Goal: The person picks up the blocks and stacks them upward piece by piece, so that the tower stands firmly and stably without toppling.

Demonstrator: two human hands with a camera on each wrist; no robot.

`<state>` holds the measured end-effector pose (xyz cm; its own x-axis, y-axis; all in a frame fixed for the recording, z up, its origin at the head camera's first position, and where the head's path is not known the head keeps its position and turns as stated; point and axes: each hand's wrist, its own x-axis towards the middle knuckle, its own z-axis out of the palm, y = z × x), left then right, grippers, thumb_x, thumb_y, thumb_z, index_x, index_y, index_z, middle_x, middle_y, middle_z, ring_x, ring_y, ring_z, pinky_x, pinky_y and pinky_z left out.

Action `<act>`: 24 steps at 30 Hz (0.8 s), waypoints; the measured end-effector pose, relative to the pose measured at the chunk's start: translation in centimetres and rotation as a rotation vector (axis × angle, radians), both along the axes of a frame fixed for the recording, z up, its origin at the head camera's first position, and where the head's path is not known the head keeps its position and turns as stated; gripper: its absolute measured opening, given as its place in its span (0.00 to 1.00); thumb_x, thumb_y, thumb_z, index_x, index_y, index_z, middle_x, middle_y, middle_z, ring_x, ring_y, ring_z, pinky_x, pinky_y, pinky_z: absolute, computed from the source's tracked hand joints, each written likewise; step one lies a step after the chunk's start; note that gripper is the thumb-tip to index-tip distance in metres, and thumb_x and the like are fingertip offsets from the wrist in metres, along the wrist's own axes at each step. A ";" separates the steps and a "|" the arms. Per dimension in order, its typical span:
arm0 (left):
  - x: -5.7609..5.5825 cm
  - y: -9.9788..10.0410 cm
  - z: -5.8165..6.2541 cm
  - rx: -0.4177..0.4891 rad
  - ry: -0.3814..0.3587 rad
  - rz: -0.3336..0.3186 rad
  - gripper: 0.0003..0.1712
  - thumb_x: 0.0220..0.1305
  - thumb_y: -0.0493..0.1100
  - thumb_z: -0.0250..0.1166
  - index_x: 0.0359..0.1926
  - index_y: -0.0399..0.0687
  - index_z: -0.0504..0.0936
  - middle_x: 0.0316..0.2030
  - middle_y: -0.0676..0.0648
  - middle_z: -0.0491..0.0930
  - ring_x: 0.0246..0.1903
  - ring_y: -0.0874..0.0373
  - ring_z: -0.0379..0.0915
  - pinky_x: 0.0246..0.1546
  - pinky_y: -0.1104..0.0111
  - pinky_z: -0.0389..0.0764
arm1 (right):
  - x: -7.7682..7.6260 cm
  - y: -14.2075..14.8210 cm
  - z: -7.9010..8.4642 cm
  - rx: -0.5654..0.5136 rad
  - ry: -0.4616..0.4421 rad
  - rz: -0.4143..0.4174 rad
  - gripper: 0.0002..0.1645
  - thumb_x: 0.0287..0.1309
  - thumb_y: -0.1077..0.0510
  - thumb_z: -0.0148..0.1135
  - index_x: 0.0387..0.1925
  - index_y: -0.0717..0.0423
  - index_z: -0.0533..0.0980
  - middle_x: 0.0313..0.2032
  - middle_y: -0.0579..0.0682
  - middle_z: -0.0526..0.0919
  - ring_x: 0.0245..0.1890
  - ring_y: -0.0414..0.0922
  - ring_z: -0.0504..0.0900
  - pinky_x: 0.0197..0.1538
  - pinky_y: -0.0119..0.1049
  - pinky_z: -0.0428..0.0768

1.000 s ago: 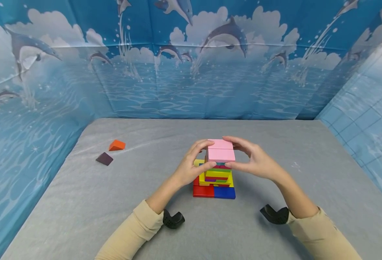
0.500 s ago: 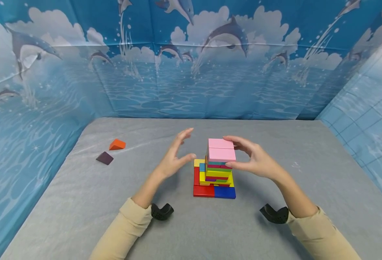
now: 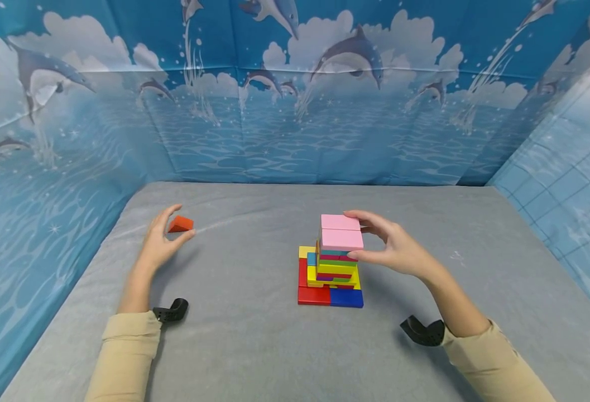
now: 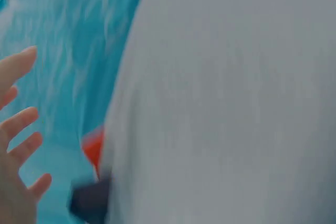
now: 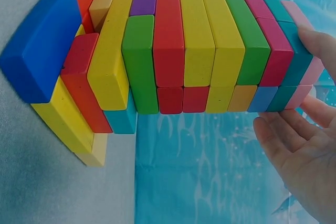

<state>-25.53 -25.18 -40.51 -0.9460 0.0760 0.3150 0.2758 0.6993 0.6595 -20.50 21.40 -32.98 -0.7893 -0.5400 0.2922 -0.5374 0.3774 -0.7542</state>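
Observation:
A tower of colourful blocks [image 3: 336, 269] stands upright on a wider red, blue and yellow base, with pink blocks [image 3: 341, 239] on top. My right hand [image 3: 392, 245] holds the tower's top right side, thumb in front and fingers behind, around the pink and teal layers [image 5: 294, 45]. My left hand [image 3: 159, 243] is far left, thumb and fingers spread and apart, holding nothing. An orange block [image 3: 181, 224] lies by its fingertips, seemingly untouched. A dark wedge-like block [image 4: 90, 201] shows in the left wrist view; in the head view the left hand hides it.
The grey cloth-covered table [image 3: 254, 335] runs back to a blue dolphin-print curtain [image 3: 295, 128], which also hangs along both sides. Black wrist mounts [image 3: 422, 330] stick out inward from both sleeves.
My left hand has let go of the tower's top and swung left to the orange block. The right hand stays at the tower, which has not visibly moved.

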 end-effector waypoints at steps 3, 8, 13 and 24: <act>0.6 -2.8 -1.1 -0.047 -0.037 0.020 0.41 0.54 0.48 0.67 0.65 0.44 0.59 0.62 0.34 0.59 0.60 0.35 0.52 0.54 0.39 0.53 | 0.0 0.0 0.0 -0.011 -0.004 0.012 0.38 0.48 0.65 0.67 0.62 0.58 0.63 0.58 0.52 0.69 0.54 0.43 0.68 0.55 0.29 0.69; 1.7 -5.3 -2.4 -0.057 -0.081 -0.010 0.38 0.54 0.45 0.67 0.62 0.37 0.62 0.58 0.30 0.63 0.58 0.33 0.55 0.53 0.40 0.57 | 0.1 0.0 0.0 -0.010 -0.006 0.013 0.38 0.49 0.65 0.67 0.63 0.56 0.63 0.58 0.52 0.69 0.54 0.43 0.68 0.55 0.28 0.69; 2.3 -6.1 -2.9 -0.050 -0.086 -0.047 0.33 0.54 0.38 0.66 0.60 0.34 0.64 0.55 0.28 0.64 0.55 0.33 0.58 0.52 0.41 0.57 | 0.0 0.1 0.0 -0.004 -0.012 0.011 0.39 0.49 0.64 0.67 0.63 0.56 0.63 0.58 0.51 0.69 0.54 0.42 0.68 0.56 0.31 0.69; 2.0 -6.5 -3.1 -0.064 -0.028 -0.077 0.27 0.58 0.45 0.64 0.54 0.34 0.71 0.47 0.34 0.67 0.47 0.39 0.63 0.51 0.48 0.62 | 0.1 0.1 0.1 -0.005 -0.036 0.007 0.39 0.49 0.64 0.67 0.63 0.58 0.62 0.59 0.51 0.68 0.55 0.43 0.67 0.57 0.41 0.70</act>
<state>-23.55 -31.69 -43.64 -0.9450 0.1683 0.2805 0.3125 0.7178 0.6221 -20.42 21.53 -32.88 -0.7954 -0.5444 0.2665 -0.5128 0.3699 -0.7748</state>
